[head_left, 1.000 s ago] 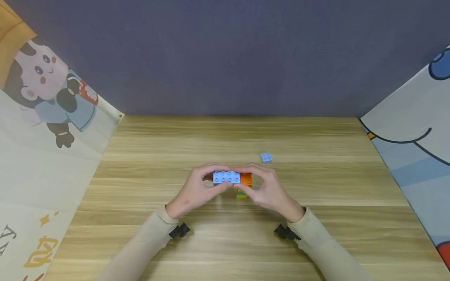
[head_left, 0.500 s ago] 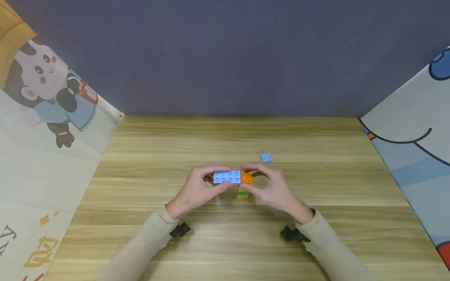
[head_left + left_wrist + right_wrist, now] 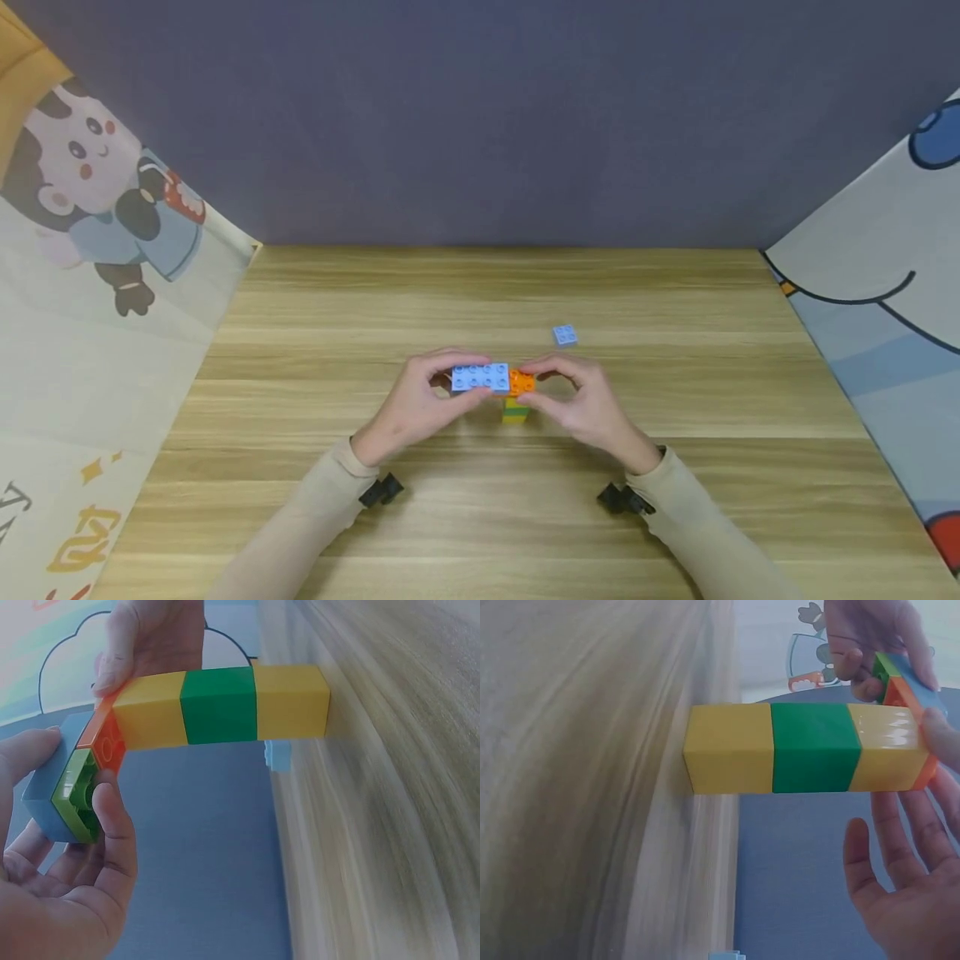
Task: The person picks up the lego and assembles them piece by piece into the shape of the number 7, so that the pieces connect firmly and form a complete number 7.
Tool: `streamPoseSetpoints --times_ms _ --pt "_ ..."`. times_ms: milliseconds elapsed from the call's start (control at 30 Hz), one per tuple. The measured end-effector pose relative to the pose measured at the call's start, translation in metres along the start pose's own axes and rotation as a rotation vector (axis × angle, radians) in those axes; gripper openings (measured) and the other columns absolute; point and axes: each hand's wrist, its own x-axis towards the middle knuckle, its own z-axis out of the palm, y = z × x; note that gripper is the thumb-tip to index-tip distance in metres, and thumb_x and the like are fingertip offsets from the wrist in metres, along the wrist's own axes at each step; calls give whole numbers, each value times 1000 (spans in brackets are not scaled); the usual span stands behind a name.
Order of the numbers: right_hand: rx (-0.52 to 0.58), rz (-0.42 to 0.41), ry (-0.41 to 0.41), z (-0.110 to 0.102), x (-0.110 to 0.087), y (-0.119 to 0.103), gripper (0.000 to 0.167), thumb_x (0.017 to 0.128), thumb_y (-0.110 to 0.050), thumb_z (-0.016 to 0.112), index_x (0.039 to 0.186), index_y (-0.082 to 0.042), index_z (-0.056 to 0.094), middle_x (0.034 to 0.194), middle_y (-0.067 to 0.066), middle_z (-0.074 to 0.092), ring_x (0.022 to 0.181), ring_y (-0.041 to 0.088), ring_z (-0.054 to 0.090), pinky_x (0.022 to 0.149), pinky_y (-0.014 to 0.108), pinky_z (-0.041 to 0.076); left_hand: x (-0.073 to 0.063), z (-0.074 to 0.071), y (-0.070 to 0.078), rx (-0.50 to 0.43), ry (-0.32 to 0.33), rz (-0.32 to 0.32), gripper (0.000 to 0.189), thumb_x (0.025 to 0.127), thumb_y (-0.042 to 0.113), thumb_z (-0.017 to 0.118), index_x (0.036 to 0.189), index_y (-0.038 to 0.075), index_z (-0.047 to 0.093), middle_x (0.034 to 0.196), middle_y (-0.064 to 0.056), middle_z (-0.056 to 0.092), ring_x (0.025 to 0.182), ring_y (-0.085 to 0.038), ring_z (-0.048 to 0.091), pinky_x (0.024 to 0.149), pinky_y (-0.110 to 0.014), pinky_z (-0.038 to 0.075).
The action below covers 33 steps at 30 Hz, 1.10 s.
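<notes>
A column of yellow, green and yellow building blocks [image 3: 219,705] stands upright on the table. An orange brick [image 3: 523,383] caps it. Across part of the orange brick lies a long blue brick [image 3: 480,378], jutting out to the left. Under that overhang sits a light green brick [image 3: 69,796], beside the orange one. My left hand [image 3: 411,410] grips the blue and green bricks at their left end, thumb on the near side. My right hand [image 3: 588,410] pinches the orange brick at the column's top, between thumb and fingers.
Behind the column, slightly right, a small square blue brick [image 3: 565,335] lies on the wooden table [image 3: 495,533]. A dark wall [image 3: 495,125] rises at the table's back edge, and printed panels flank both sides.
My right hand has shifted from the blue brick to the right, parted its fingers, then closed them around the orange brick. My left hand keeps its grip nearly unmoved.
</notes>
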Motion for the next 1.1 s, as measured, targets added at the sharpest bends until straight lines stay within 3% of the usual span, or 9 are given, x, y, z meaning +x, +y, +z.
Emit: streamPoseSetpoints --times_ms 367,733,1100 --pt "9 -24 8 1 -2 3 36 81 6 88 113 -5 78 111 13 80 99 11 72 86 35 62 -1 0 0 17 -14 23 35 91 15 86 125 15 79 119 0 78 88 -13 65 76 -34 60" --pt "23 -28 7 1 0 3 37 81 6 88 115 -5 78 113 13 79 99 11 71 83 32 62 -1 6 -11 4 32 57 43 88 14 89 128 9 74 119 -5 79 89 -11 68 77 -36 61" --pt "33 -44 11 1 -1 5 38 81 7 88 115 -5 78 111 14 80 98 11 72 82 30 62 1 6 -11 67 39 112 41 85 15 91 123 11 77 116 -3 80 87 -10 67 75 -35 59"
